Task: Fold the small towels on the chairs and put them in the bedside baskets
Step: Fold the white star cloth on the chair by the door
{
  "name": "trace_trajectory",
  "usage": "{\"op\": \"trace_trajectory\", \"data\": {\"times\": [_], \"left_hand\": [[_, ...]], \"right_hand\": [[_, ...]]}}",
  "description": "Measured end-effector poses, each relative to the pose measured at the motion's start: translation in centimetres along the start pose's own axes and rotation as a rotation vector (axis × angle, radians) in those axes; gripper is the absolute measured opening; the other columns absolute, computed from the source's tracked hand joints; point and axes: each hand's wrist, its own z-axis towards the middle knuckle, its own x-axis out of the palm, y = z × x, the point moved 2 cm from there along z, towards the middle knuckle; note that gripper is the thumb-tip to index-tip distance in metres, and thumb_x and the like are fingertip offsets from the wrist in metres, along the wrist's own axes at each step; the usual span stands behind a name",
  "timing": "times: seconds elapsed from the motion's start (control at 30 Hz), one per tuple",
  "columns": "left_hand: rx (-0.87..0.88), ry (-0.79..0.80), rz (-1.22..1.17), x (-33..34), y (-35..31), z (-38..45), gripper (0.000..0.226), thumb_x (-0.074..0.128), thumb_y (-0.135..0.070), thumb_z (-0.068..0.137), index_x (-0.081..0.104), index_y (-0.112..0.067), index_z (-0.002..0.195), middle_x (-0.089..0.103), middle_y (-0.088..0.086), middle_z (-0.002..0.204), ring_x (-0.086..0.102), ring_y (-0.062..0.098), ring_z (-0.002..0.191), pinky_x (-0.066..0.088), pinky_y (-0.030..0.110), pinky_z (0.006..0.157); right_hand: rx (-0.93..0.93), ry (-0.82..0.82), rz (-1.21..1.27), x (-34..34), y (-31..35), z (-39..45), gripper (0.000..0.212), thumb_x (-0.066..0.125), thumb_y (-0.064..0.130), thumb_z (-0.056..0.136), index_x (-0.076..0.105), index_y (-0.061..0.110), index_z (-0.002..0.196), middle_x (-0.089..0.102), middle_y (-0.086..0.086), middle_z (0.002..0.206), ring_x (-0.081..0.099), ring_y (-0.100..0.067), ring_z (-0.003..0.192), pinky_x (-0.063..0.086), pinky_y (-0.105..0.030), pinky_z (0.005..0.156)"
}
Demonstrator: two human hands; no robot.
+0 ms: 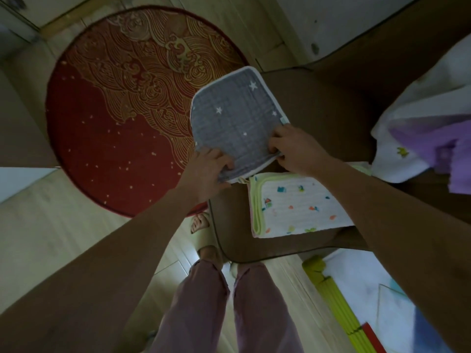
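A grey towel with white stars and white trim point(234, 118) lies folded over the left edge of a brown chair seat point(318, 115). My left hand point(209, 169) grips its near left corner, and my right hand point(293, 149) pinches its near right edge. Just below it on the seat rests a folded white towel with coloured prints and a green border point(298, 205). A white and purple cloth point(423, 138) is heaped on the chair's right side. No basket is in view.
A round red rug with gold wave patterns point(122, 110) covers the wooden floor to the left. My legs and slippered feet point(206, 240) stand at the chair's front edge. A yellow-green and white mat point(339, 301) lies at the lower right.
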Motion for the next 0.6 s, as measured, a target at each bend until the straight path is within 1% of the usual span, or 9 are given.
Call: {"op": "trace_trajectory", "data": {"times": [0.07, 0.13, 0.17, 0.23, 0.3, 0.37, 0.43, 0.53, 0.6], "left_hand": [[0.003, -0.035, -0.019, 0.0, 0.3, 0.2, 0.025, 0.068, -0.028, 0.071, 0.068, -0.015, 0.092, 0.060, 0.011, 0.093, 0.054, 0.036, 0.093, 0.042, 0.041, 0.080], [-0.030, -0.042, -0.093, -0.1, 0.8, 0.6, 0.020, 0.061, -0.025, 0.075, 0.071, -0.015, 0.089, 0.063, 0.008, 0.089, 0.056, 0.033, 0.092, 0.043, 0.038, 0.080], [-0.057, -0.059, -0.178, -0.3, 0.9, 0.7, 0.017, 0.062, -0.024, 0.078, 0.071, -0.014, 0.088, 0.065, 0.006, 0.087, 0.057, 0.029, 0.091, 0.043, 0.033, 0.078], [-0.143, -0.080, -0.427, -0.9, 0.9, 1.1, 0.008, 0.063, -0.018, 0.088, 0.069, -0.013, 0.086, 0.062, -0.001, 0.077, 0.059, 0.019, 0.080, 0.040, 0.022, 0.069], [-0.287, -0.088, -0.669, -1.7, 0.9, 1.7, 0.007, 0.061, -0.015, 0.094, 0.065, -0.014, 0.087, 0.060, -0.003, 0.075, 0.057, 0.010, 0.073, 0.039, 0.019, 0.065], [-0.396, -0.128, -0.842, -2.5, 0.8, 2.2, 0.010, 0.059, -0.016, 0.096, 0.066, -0.010, 0.091, 0.060, 0.000, 0.079, 0.053, 0.002, 0.072, 0.039, 0.015, 0.067], [-0.429, -0.139, -0.891, -3.4, 0.4, 2.8, 0.015, 0.058, -0.020, 0.096, 0.068, -0.008, 0.095, 0.061, 0.000, 0.082, 0.051, -0.002, 0.070, 0.037, 0.009, 0.066], [-0.434, -0.078, -0.913, -4.5, -0.7, 4.3, 0.015, 0.060, -0.027, 0.095, 0.068, -0.015, 0.098, 0.063, -0.006, 0.082, 0.053, -0.007, 0.070, 0.039, 0.008, 0.067], [-0.432, -0.036, -0.939, -5.2, -1.5, 5.4, 0.016, 0.061, -0.030, 0.094, 0.068, -0.017, 0.101, 0.065, -0.004, 0.087, 0.057, -0.002, 0.074, 0.043, 0.012, 0.071]], "right_hand": [[0.033, -0.021, 0.029, -0.1, -0.1, 0.3, 0.015, 0.064, 0.006, 0.081, 0.067, 0.008, 0.095, 0.056, -0.013, 0.108, 0.051, -0.031, 0.104, 0.041, -0.038, 0.077], [0.081, -0.042, 0.085, -0.2, -0.2, 0.5, 0.014, 0.064, 0.006, 0.082, 0.068, 0.008, 0.095, 0.059, -0.012, 0.105, 0.052, -0.029, 0.103, 0.041, -0.036, 0.080], [0.104, -0.053, 0.128, -0.2, -0.4, 0.6, 0.014, 0.064, 0.006, 0.082, 0.068, 0.008, 0.095, 0.061, -0.011, 0.104, 0.053, -0.028, 0.102, 0.041, -0.035, 0.080], [0.190, -0.078, 0.266, -0.4, -0.7, 0.5, 0.011, 0.064, 0.007, 0.084, 0.066, 0.011, 0.095, 0.063, -0.007, 0.100, 0.056, -0.023, 0.097, 0.044, -0.032, 0.080], [0.320, -0.120, 0.483, -0.8, -1.1, 0.5, 0.009, 0.064, 0.008, 0.088, 0.061, 0.015, 0.094, 0.062, -0.001, 0.092, 0.057, -0.016, 0.086, 0.045, -0.025, 0.071], [0.407, -0.201, 0.663, -1.4, -1.4, 0.3, 0.011, 0.063, 0.008, 0.090, 0.056, 0.017, 0.090, 0.059, 0.004, 0.078, 0.055, -0.012, 0.075, 0.040, -0.019, 0.061], [0.453, -0.266, 0.753, -2.4, -1.7, 0.1, 0.009, 0.060, 0.008, 0.092, 0.056, 0.015, 0.092, 0.058, 0.002, 0.075, 0.054, -0.013, 0.072, 0.040, -0.020, 0.060], [0.478, -0.324, 0.803, -4.1, -2.1, -0.5, 0.004, 0.054, 0.009, 0.095, 0.058, 0.012, 0.095, 0.060, -0.015, 0.085, 0.052, -0.017, 0.077, 0.042, -0.027, 0.066], [0.494, -0.338, 0.829, -5.3, -2.3, -1.1, 0.006, 0.053, 0.011, 0.097, 0.058, 0.012, 0.094, 0.057, -0.009, 0.083, 0.050, -0.014, 0.076, 0.041, -0.022, 0.065]]}}
